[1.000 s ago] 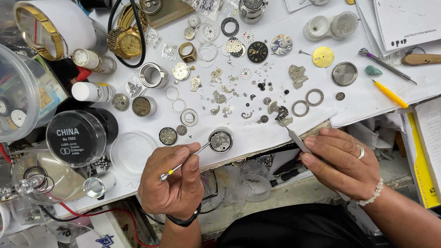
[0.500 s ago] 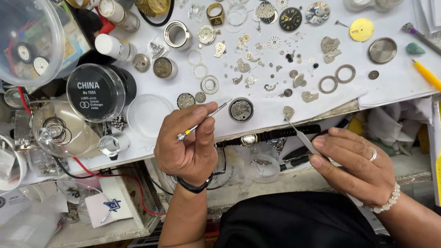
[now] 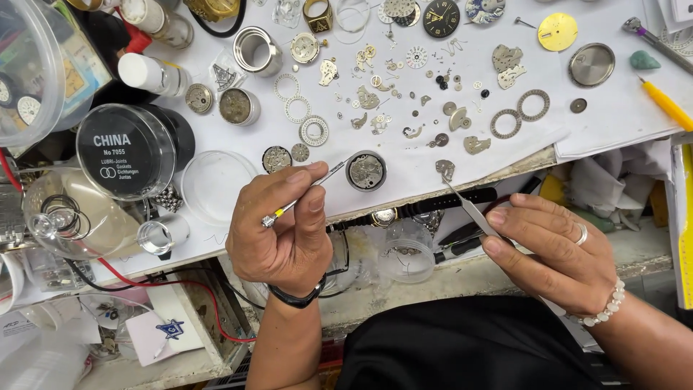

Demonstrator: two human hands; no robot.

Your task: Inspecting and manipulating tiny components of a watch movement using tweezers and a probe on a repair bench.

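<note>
My left hand (image 3: 285,224) grips a thin screwdriver (image 3: 307,191) with a yellow band; its tip reaches the rim of a round watch movement (image 3: 366,172) lying near the front edge of the white paper (image 3: 613,115). My right hand (image 3: 556,249) pinches steel tweezers (image 3: 469,206), whose points touch a small metal plate (image 3: 445,169) just right of the movement. Many tiny gears, bridges, rings and screws lie scattered on the paper beyond both tools.
A black round tin (image 3: 126,152) and a clear shallow dish (image 3: 216,186) sit left of my left hand. Watch dials, a yellow dial (image 3: 557,32), a steel case back (image 3: 591,64) and a yellow-handled tool (image 3: 665,102) lie at the back right. Red wire runs below left.
The view has shifted, so the bench sits higher and further right in frame. My left hand stays at the movement with the screwdriver; the tweezers' points have come onto the small plate.
</note>
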